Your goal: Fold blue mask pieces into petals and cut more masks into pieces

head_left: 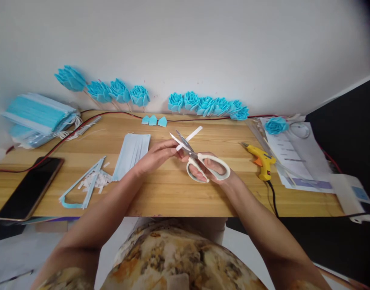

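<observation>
My right hand [207, 169] grips white-handled scissors [203, 161], fingers through the loops, blades apart and pointing up-left. My left hand [159, 155] pinches a narrow white strip [190, 137] that lies between the scissor blades above the wooden table [172, 193]. A flattened light-blue face mask [132, 155] lies just left of my left hand. Three small blue folded pieces [154, 120] sit behind it near the wall.
Blue mask-fabric flowers [207, 105] line the wall, more on sticks [112, 90] at left. A stack of masks [36, 117] is far left, a phone [30, 187] front left, cut scraps [91, 181], a yellow glue gun [261, 159] with cord, papers [293, 157] right.
</observation>
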Action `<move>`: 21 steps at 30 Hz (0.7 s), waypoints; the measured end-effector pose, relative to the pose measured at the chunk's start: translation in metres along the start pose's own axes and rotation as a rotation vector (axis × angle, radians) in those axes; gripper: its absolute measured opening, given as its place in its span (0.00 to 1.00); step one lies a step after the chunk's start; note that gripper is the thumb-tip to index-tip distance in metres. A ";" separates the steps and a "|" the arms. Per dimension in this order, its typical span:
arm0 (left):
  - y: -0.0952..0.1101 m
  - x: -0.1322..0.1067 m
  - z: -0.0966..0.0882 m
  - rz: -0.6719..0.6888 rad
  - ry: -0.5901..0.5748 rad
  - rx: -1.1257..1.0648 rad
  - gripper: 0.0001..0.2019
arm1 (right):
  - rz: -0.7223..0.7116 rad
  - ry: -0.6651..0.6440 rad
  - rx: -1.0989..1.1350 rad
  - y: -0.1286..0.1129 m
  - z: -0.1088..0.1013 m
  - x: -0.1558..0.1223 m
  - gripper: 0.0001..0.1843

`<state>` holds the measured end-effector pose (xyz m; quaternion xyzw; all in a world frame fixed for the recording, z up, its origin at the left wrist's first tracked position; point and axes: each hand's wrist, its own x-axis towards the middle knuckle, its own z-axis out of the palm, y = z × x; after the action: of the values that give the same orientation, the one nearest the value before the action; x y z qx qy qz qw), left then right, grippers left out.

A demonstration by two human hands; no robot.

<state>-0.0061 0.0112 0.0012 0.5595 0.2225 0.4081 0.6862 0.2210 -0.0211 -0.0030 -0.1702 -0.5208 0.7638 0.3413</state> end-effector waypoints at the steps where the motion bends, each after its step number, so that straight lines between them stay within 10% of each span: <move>1: 0.000 0.000 0.000 0.007 -0.010 -0.020 0.11 | 0.001 0.005 0.015 0.000 0.000 0.000 0.33; 10: 0.002 0.002 0.007 0.029 0.200 0.186 0.14 | 0.040 0.048 0.038 -0.002 0.006 0.000 0.29; 16: 0.000 0.005 0.004 -0.016 0.361 0.180 0.14 | 0.319 0.019 -0.169 -0.009 0.020 -0.004 0.28; 21: 0.000 0.005 0.000 -0.022 0.362 0.045 0.16 | 0.142 -0.037 -0.212 -0.020 0.004 -0.014 0.37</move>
<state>-0.0029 0.0152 0.0020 0.4896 0.3574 0.4897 0.6267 0.2348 -0.0294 0.0153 -0.2277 -0.5912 0.7298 0.2567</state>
